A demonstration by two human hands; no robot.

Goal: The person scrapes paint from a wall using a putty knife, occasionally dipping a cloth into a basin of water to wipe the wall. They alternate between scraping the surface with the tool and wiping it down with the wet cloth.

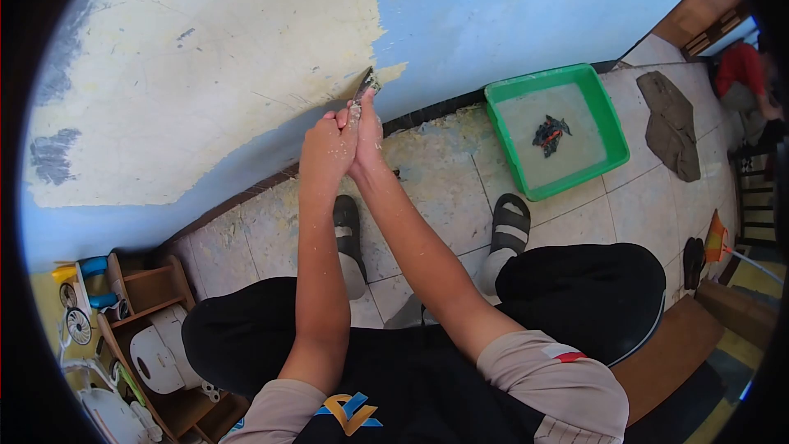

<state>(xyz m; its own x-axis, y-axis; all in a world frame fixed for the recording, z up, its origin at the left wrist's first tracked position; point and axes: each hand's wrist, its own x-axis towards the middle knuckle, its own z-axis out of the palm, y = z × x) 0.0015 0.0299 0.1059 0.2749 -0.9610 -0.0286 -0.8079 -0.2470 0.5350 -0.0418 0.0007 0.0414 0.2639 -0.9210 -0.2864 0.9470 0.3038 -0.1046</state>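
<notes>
Both my hands are wrapped round the handle of a scraper [366,82], its blade against the wall where the blue paint ends. My left hand [325,146] and my right hand [369,127] press together, specked with pale paint flakes. Flakes also cling to the scraper's blade. On the wall [246,57], a large cream area lies bare to the left, with blue paint [460,33] to the right and along the bottom. The fingers partly hide the handle.
A green basin [613,136] holds cloudy water and a dark, orange-marked rag [551,136]. Beyond it lies a brown cloth [667,125] on the tiles. A person in red [740,70] is at the far right. A wooden shelf [148,288] with toys stands lower left. Paint scraps litter the floor.
</notes>
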